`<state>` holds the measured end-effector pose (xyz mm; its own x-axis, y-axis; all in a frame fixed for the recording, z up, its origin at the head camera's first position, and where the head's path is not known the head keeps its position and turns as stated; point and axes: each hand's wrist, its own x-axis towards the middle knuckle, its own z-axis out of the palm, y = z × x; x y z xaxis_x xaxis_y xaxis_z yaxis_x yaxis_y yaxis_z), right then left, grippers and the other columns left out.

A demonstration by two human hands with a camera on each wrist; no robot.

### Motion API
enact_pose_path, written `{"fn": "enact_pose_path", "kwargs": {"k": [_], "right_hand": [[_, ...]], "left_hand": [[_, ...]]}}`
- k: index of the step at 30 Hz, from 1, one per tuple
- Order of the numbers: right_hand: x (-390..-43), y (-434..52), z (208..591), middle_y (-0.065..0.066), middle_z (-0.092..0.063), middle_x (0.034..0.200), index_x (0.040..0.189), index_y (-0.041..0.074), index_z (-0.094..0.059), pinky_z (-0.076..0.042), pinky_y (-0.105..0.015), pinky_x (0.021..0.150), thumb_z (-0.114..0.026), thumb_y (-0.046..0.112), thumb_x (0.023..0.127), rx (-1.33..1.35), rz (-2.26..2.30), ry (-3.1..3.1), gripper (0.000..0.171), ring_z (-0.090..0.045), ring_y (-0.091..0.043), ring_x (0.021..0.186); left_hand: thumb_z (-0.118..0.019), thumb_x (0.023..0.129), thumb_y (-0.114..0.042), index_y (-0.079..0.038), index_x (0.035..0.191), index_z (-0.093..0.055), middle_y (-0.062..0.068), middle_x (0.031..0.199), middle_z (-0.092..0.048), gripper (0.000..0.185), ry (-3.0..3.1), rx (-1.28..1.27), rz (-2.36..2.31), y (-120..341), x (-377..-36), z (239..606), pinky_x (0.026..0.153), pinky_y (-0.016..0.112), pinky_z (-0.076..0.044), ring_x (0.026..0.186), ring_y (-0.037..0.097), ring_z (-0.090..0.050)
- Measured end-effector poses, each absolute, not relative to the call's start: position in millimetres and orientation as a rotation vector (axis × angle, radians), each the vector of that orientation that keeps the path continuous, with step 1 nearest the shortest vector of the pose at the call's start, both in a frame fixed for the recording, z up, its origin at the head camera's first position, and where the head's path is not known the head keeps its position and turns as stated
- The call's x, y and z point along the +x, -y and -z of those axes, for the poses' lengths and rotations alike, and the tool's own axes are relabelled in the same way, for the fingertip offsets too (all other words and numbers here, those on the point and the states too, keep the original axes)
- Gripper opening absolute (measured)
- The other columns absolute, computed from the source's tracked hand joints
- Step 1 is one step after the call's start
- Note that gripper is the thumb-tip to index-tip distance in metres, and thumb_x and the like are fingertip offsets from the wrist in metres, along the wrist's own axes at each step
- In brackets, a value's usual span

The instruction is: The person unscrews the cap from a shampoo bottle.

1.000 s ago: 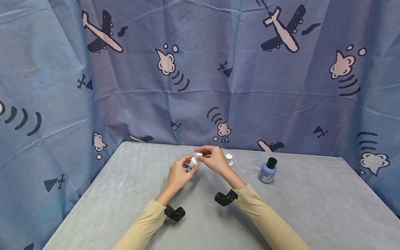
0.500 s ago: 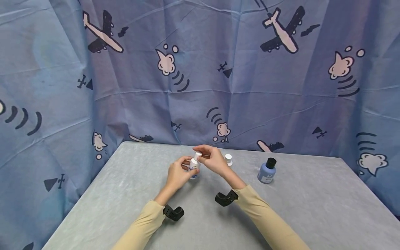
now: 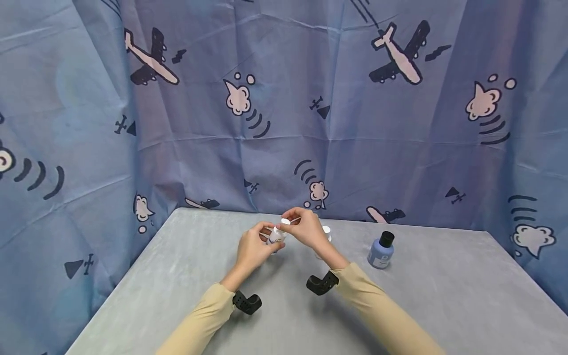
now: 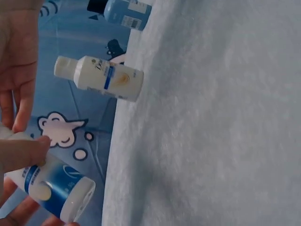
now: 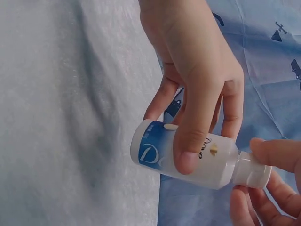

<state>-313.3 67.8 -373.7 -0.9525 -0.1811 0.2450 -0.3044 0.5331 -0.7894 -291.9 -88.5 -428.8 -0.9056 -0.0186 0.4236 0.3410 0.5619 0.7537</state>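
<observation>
My left hand (image 3: 253,251) grips a small white-and-blue lotion bottle (image 5: 214,167) round its body, the thumb lying across the label. My right hand (image 3: 308,230) pinches the bottle's white cap (image 5: 251,170) between thumb and fingers, and the cap sits at the bottle's neck. Held above the table, the bottle leans with its cap up and to the right in the head view. In the left wrist view its blue lower part and white base (image 4: 79,200) show beyond the left thumb, while the cap end is hidden there.
Behind my right wrist stands a second white bottle (image 4: 110,77), partly hidden in the head view. Further right is a blue bottle (image 3: 380,254) with a black cap. The grey table (image 3: 186,276) ends at a blue curtain (image 3: 275,108) printed with planes.
The bottle stood more upright half a second ago and now tilts again, cap toward the right. Both hands keep their hold. The head view has shifted slightly upward.
</observation>
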Motion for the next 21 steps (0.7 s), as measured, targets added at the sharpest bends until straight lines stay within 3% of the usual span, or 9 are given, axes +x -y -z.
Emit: {"fn": "enact_pose_path", "kwargs": {"k": [8, 15, 21], "right_hand": [[-314.5, -73.1, 366.0, -0.012, -0.073, 0.102, 0.103, 0.006, -0.072, -0.057, -0.032, 0.074, -0.074, 0.011, 0.082, 0.539, -1.368, 2.636, 0.022, -0.069, -0.025, 0.093], [-314.4, -75.2, 370.8, -0.017, -0.067, 0.118, 0.120, 0.003, -0.064, -0.056, -0.037, 0.086, -0.067, 0.003, 0.085, 0.619, -1.484, 2.578, 0.035, -0.067, -0.030, 0.104], [-312.8, -71.0, 372.3, -0.015, -0.066, 0.120, 0.122, 0.006, -0.061, -0.055, -0.038, 0.087, -0.072, 0.013, 0.083, 0.573, -1.501, 2.566, 0.041, -0.066, -0.030, 0.106]], "left_hand": [[-0.080, 0.074, -0.016, -0.009, 0.111, -0.065, 0.009, 0.092, -0.072, 0.040, 2.426, -0.351, 1.356, 82.5, -296.4, 427.1, 0.071, 0.031, -0.054, 0.078, 0.020, -0.068], [-0.078, 0.076, -0.013, -0.005, 0.114, -0.065, 0.013, 0.094, -0.072, 0.041, 2.418, -0.399, 1.440, 81.6, -297.6, 428.4, 0.070, 0.031, -0.055, 0.079, 0.024, -0.069], [-0.083, 0.072, -0.019, -0.009, 0.111, -0.066, 0.012, 0.094, -0.073, 0.043, 2.393, -0.258, 1.474, 80.2, -295.0, 426.2, 0.073, 0.035, -0.056, 0.080, 0.025, -0.070]]}}
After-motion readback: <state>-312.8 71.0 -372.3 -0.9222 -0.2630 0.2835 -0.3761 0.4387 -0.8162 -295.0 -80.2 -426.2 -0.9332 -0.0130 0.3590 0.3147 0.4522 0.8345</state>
